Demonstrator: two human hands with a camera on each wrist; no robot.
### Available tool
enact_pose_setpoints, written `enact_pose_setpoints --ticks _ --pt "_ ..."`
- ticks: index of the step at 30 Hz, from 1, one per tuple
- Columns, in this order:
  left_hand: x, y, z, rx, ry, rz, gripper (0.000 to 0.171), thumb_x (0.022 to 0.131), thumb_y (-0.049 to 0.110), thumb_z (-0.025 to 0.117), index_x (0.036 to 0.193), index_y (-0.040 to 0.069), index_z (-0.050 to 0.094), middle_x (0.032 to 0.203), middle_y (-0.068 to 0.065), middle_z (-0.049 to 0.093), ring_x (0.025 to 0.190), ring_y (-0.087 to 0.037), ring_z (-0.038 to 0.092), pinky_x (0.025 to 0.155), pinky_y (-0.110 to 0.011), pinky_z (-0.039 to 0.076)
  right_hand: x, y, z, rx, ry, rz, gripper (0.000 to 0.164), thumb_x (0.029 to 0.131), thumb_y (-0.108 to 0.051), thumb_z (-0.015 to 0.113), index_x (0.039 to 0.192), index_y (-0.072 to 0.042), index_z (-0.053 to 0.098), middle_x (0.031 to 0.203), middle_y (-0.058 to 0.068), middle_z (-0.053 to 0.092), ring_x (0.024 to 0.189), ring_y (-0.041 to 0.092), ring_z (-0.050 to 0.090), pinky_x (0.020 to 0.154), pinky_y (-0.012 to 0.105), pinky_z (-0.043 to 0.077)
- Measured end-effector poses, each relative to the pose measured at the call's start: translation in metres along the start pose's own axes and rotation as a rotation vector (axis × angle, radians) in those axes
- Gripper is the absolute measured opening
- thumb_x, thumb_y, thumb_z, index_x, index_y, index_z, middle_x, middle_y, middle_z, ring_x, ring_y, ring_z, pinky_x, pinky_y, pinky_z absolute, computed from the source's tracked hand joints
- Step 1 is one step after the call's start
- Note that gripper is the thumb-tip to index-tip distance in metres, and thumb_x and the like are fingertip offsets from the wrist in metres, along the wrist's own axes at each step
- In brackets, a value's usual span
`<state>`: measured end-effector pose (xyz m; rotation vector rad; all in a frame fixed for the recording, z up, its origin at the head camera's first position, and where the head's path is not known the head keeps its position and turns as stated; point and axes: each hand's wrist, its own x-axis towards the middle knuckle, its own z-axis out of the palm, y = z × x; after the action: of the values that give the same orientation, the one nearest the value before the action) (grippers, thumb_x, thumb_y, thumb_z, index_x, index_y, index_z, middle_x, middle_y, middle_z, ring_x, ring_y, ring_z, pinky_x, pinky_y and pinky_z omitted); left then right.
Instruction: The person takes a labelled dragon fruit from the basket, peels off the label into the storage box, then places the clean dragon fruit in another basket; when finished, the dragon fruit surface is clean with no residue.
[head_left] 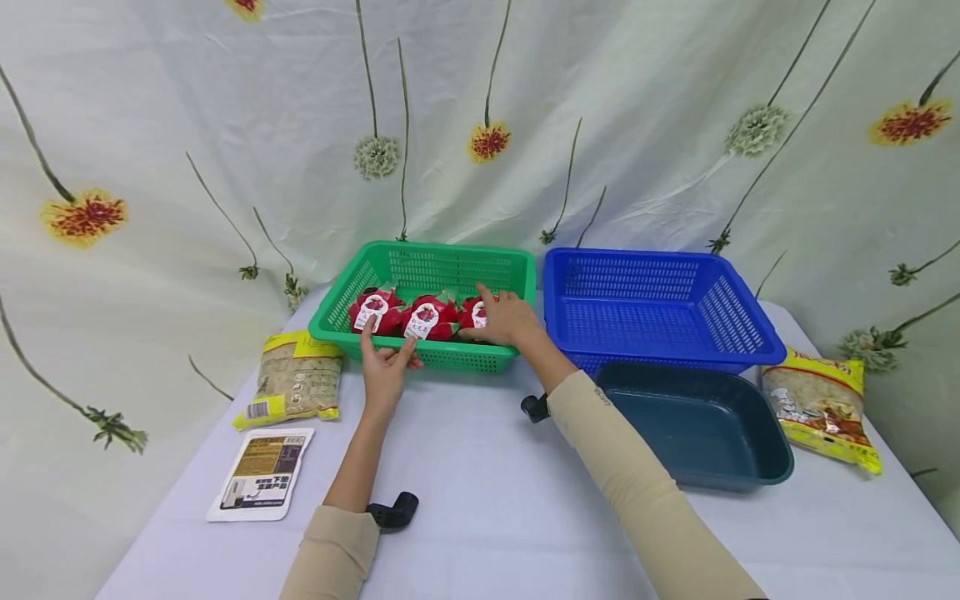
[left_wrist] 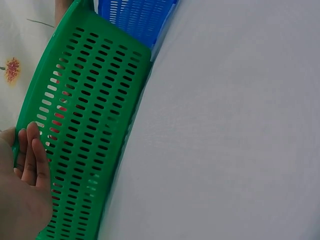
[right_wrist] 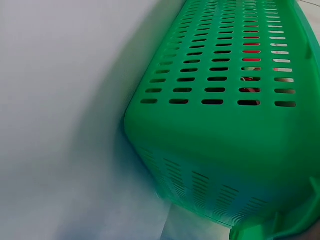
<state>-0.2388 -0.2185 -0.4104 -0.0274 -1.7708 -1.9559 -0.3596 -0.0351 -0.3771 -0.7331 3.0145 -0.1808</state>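
Observation:
Three red dragon fruits with white labels sit in a row along the front of the green basket (head_left: 450,360): a left one (head_left: 390,321), a middle one (head_left: 442,310) and a right one (head_left: 467,315). My right hand (head_left: 510,321) reaches over the rim and grips the right fruit, thumb in front and fingers spread behind. At the front rim, my left hand (head_left: 384,371) has one finger reaching over toward the left fruit. In the left wrist view, several fairly straight fingers (left_wrist: 31,160) lie along the basket's outer wall. The right wrist view mostly shows the basket's corner (right_wrist: 225,135).
A blue basket (head_left: 637,354) stands right of the green one, with a dark teal tub (head_left: 693,429) before it. Yellow-edged bags lie at left (head_left: 296,379) and right (head_left: 821,408). A white flat packet (head_left: 262,475) lies front left. A floral cloth (head_left: 465,183) hangs behind.

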Motion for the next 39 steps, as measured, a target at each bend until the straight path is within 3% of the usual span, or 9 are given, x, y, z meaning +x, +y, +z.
enact_pose_setpoints --ticks 6,16,24,31,39 --pt "-0.001 0.001 0.000 0.005 -0.002 0.010 0.073 0.088 0.001 0.059 0.145 0.003 0.012 0.066 -0.014 0.058 0.051 -0.017 0.060 0.056 -0.026 0.053 -0.002 0.001 -0.002 0.026 0.016 -0.019 0.096 0.077 -0.073 0.047 0.149 -0.024 0.009 0.141 0.018 0.037 0.129 0.033 0.034 0.092 0.045 0.043" --pt "-0.002 -0.001 -0.001 -0.013 0.002 0.001 0.073 0.089 0.001 0.059 0.145 0.004 0.013 0.065 -0.014 0.058 0.051 -0.016 0.060 0.056 -0.026 0.053 -0.007 0.004 -0.002 0.078 0.109 -0.083 0.096 0.078 -0.068 0.052 0.149 -0.019 0.011 0.138 0.020 0.040 0.129 0.034 0.033 0.106 0.043 0.027" --pt "-0.001 0.000 -0.001 -0.018 0.001 0.022 0.072 0.089 0.002 0.059 0.145 0.003 0.015 0.064 -0.013 0.059 0.051 -0.017 0.060 0.056 -0.025 0.052 -0.012 0.006 -0.010 0.140 0.230 -0.072 0.094 0.079 -0.065 0.056 0.149 -0.016 0.016 0.138 0.020 0.039 0.125 0.034 0.035 0.101 0.045 0.032" --pt "0.000 0.000 0.002 -0.033 0.000 0.010 0.070 0.089 0.001 0.059 0.144 0.004 0.015 0.063 -0.007 0.058 0.047 -0.013 0.055 0.052 -0.022 0.049 -0.030 0.011 -0.030 0.224 0.360 -0.058 0.093 0.077 -0.063 0.059 0.149 -0.019 0.018 0.140 0.017 0.037 0.124 0.032 0.036 0.100 0.046 0.034" --pt "0.002 -0.002 0.001 -0.044 -0.002 0.017 0.066 0.089 0.000 0.058 0.141 0.000 0.018 0.063 -0.008 0.058 0.047 -0.013 0.055 0.050 -0.022 0.049 -0.071 0.016 -0.061 0.257 0.523 -0.190 0.088 0.073 -0.059 0.065 0.146 -0.024 0.029 0.136 0.012 0.042 0.123 0.030 0.038 0.097 0.045 0.038"
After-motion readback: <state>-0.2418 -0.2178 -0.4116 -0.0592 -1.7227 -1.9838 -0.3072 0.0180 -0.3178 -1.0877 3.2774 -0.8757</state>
